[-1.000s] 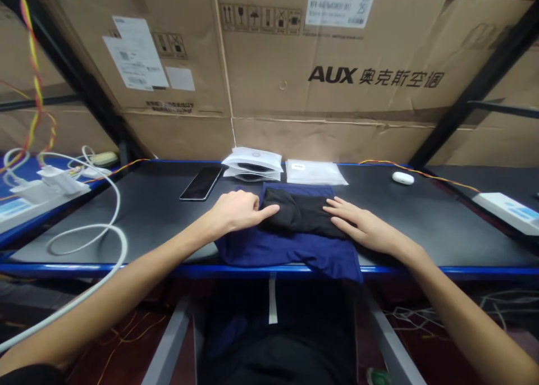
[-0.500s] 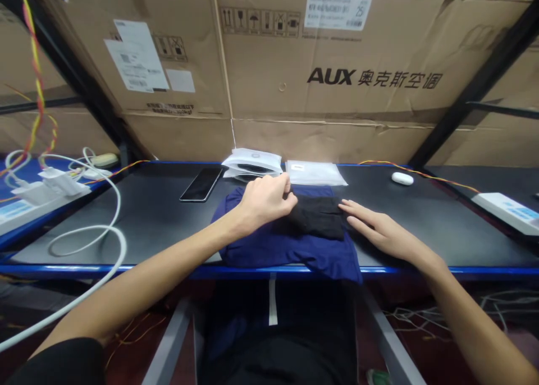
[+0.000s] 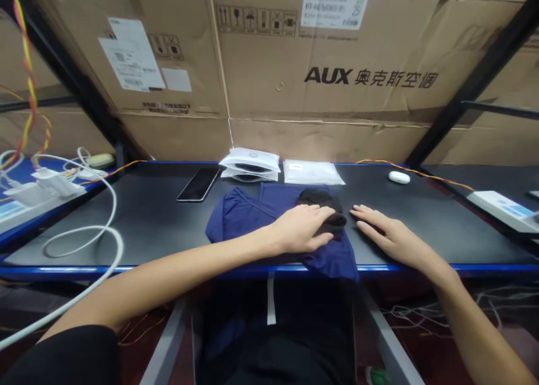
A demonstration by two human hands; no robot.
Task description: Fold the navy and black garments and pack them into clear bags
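Note:
My left hand (image 3: 305, 228) lies flat, fingers spread, on a folded black cloth (image 3: 316, 197). Whether the cloth is a garment of its own or part of another I cannot tell. Beneath it a dark blue garment (image 3: 240, 214) is spread on the black mat, its right corner reaching the table's front edge. My right hand (image 3: 385, 230) rests on the mat just right of the black cloth, apart from it, with the fingers stretched out.
Behind the garment lie a stack of white pouches (image 3: 251, 163) and a flat white packet (image 3: 312, 173). A phone (image 3: 199, 184) is at left, a white earbud case (image 3: 399, 177) at right. Power strips (image 3: 503, 210) and a white cable (image 3: 115, 233) flank the mat; a cardboard wall (image 3: 261, 93) stands behind.
My left hand has moved right and down, from a pinch at the black cloth's left side to lying open on it. The cloth is now folded into a smaller bundle. My right hand has shifted slightly away.

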